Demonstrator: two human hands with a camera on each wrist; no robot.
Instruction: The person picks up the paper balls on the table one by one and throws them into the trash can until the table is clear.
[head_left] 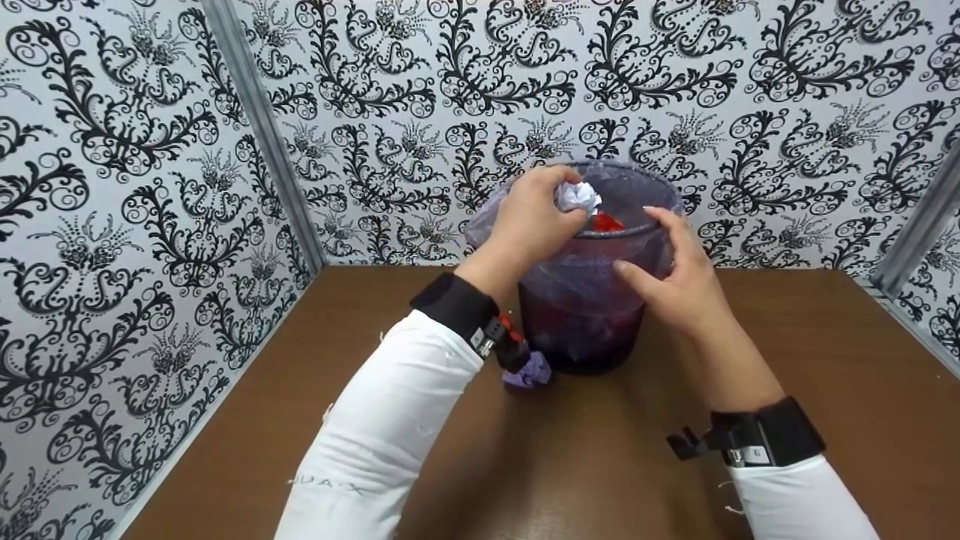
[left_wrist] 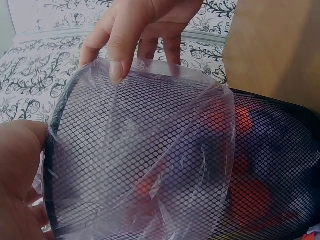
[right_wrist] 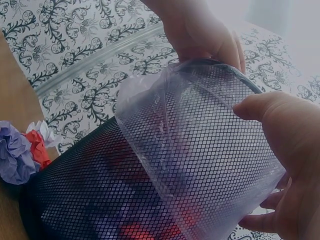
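A black mesh wastebasket (head_left: 592,300) stands upright on the table, lined with a clear plastic bag (left_wrist: 165,150) folded out over its rim. Over the left part of its mouth my left hand (head_left: 536,214) pinches a crumpled ball of white paper (head_left: 577,197) between thumb and fingers. On the right side, my right hand (head_left: 679,277) holds the rim, the thumb outside against the mesh and the fingers reaching over and round the edge. A red paper piece (head_left: 606,222) shows inside near the mouth. Through the mesh, red and purple crumpled papers (right_wrist: 115,195) fill the lower part.
Left of the basket's foot lie a purple paper ball (head_left: 529,370), a red one (right_wrist: 37,149) and a white one (right_wrist: 46,132). The brown table (head_left: 600,457) meets a patterned wall (head_left: 390,150) close behind the basket.
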